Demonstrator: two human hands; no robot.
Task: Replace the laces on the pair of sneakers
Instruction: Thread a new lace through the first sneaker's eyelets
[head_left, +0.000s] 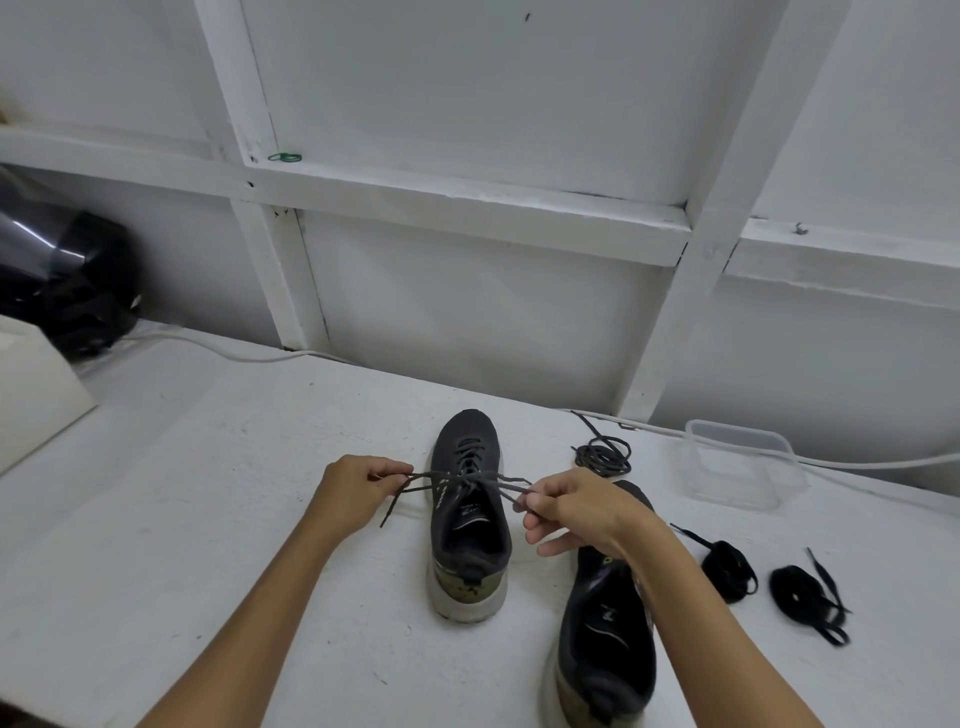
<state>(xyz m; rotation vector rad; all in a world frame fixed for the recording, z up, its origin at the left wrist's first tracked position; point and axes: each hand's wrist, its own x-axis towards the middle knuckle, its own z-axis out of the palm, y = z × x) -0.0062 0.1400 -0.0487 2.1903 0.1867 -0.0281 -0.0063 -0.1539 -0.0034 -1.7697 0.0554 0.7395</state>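
Note:
A dark grey sneaker with a pale sole stands on the white table, toe pointing away from me. Its grey lace is threaded through the eyelets and pulled out to both sides. My left hand pinches the lace's left strands, and my right hand pinches the right strands. The second sneaker lies to the right under my right forearm, with no lace visible in it. A coiled grey lace lies behind it. Two bundled black laces rest at the right.
A clear plastic container stands at the back right by a white cable. A black bag and a white box sit at the far left. A white panelled wall closes off the table's back edge.

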